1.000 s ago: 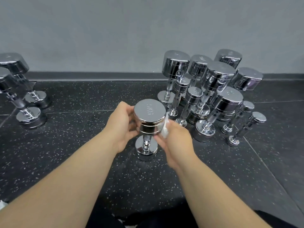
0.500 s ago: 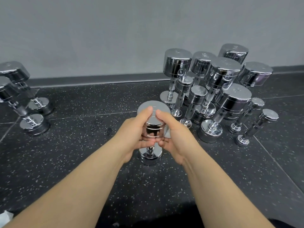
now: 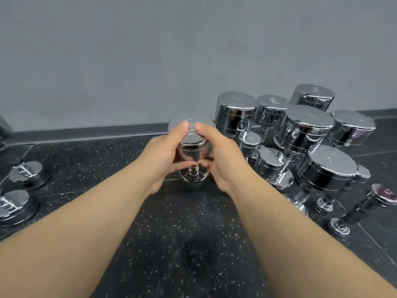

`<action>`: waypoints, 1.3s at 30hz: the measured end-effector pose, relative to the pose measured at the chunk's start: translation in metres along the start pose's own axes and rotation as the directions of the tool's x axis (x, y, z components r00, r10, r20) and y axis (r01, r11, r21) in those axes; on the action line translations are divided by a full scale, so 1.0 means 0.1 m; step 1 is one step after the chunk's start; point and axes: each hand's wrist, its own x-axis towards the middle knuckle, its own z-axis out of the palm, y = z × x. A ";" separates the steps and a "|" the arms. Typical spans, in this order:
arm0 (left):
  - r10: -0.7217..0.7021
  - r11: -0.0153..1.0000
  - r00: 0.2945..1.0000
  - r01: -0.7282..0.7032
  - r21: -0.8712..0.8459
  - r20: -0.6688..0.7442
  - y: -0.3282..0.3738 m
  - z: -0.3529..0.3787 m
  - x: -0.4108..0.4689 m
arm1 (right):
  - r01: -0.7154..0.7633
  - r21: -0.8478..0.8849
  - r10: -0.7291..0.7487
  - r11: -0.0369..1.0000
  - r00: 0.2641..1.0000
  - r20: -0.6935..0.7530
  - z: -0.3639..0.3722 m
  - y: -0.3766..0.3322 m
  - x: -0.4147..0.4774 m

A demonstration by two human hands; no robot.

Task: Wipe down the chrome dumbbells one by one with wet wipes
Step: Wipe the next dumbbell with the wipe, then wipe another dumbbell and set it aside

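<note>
Dumbbell (image 3: 191, 140) upright on speckled floor (image 3: 171, 233), top head gripped by left hand (image 3: 163, 157) and right hand (image 3: 223, 161), fingers curled round it, thumbs on its flat face. Sits just left of dumbbell cluster (image 3: 309, 130); two dumbbells (image 3: 23, 179) far left.

The central dumbbell (image 3: 191, 136) stands upright on the floor (image 3: 171, 244), with the left hand (image 3: 163, 155) on its left side and the right hand (image 3: 219, 155) on its right. A cluster of dumbbells (image 3: 309, 125) stands just to its right. Two more dumbbells (image 3: 25, 175) sit well to its left, and the wall (image 3: 150, 61) is behind it.

Glossy chrome dumbbell (image 3: 191, 137), matt speckled rubber floor (image 3: 176, 233), matt wall (image 3: 150, 61)
</note>
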 end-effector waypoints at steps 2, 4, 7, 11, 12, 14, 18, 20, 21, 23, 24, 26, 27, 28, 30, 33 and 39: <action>-0.021 1.000 1.000 0.021 0.006 -0.023 0.02 -0.03 0.35 | -0.040 0.027 0.041 0.999 0.999 -0.033 0.05 0.01 0.33; -0.064 0.998 0.998 0.064 0.019 -0.024 -0.01 -0.08 0.67 | -0.084 0.045 0.087 0.995 0.994 -0.067 0.10 0.08 0.61; -0.127 0.991 0.991 0.128 0.025 -0.028 -0.10 -0.13 0.99 | -0.118 0.072 0.124 0.990 0.989 -0.080 0.20 0.20 0.93; -0.206 0.976 0.979 0.206 0.075 -0.009 -0.05 -0.19 1.19 | -0.166 -0.001 0.164 0.986 0.978 -0.130 0.29 0.19 1.17; -0.225 0.969 0.974 0.223 0.103 0.002 -0.04 -0.19 1.22 | -0.174 -0.003 0.172 0.985 0.976 -0.132 0.28 0.19 1.19; -0.242 0.958 0.970 0.239 0.157 -0.004 -0.02 -0.15 1.25 | -0.186 0.003 0.185 0.983 0.975 -0.125 0.22 0.17 1.17; -0.223 0.944 0.970 0.239 0.230 -0.094 0.03 -0.14 1.16 | -0.212 -0.012 0.209 0.977 0.967 -0.143 0.23 0.16 0.93; -0.219 0.936 0.965 0.250 0.247 -0.148 0.03 -0.24 1.03 | -0.243 -0.036 0.227 0.969 0.941 -0.251 0.31 0.23 0.72; -0.209 0.938 0.960 0.250 0.240 -0.185 0.04 -0.34 0.94 | -0.257 -0.028 0.238 0.966 0.927 -0.289 0.37 0.29 0.62; -0.168 0.949 0.942 0.234 0.210 -0.289 0.05 -0.58 0.74 | -0.290 0.016 0.280 0.957 0.909 -0.310 0.56 0.36 0.42; -0.129 0.957 0.927 0.210 0.201 -0.352 0.06 -0.76 0.63 | -0.309 0.038 0.305 0.950 0.901 -0.309 0.69 0.39 0.34; -0.018 0.963 0.889 0.138 0.231 -0.457 0.08 -1.16 0.37 | -0.345 0.058 0.347 0.937 0.894 -0.283 1.05 0.42 0.19; 0.050 0.954 0.873 0.102 0.282 -0.485 0.10 -1.33 0.24 | -0.352 0.032 0.349 0.935 0.904 -0.245 1.23 0.43 0.17; 0.123 0.931 0.856 0.076 0.357 -0.502 0.12 -1.50 0.11 | -0.357 -0.008 0.348 0.934 0.917 -0.196 1.42 0.44 0.16; 0.263 0.861 0.803 0.055 0.506 -0.535 0.22 -1.82 -0.16 | -0.397 -0.093 0.386 0.913 0.915 -0.117 1.85 0.41 0.12; 0.438 0.757 0.696 0.056 0.651 -0.569 0.42 -2.25 -0.42 | -0.392 -0.177 0.396 0.903 0.918 -0.012 2.50 0.32 -0.01; 0.327 0.764 0.564 0.314 0.563 -0.758 0.50 -3.07 -0.49 | -0.297 -0.235 0.334 0.926 0.933 0.136 3.33 0.36 -0.19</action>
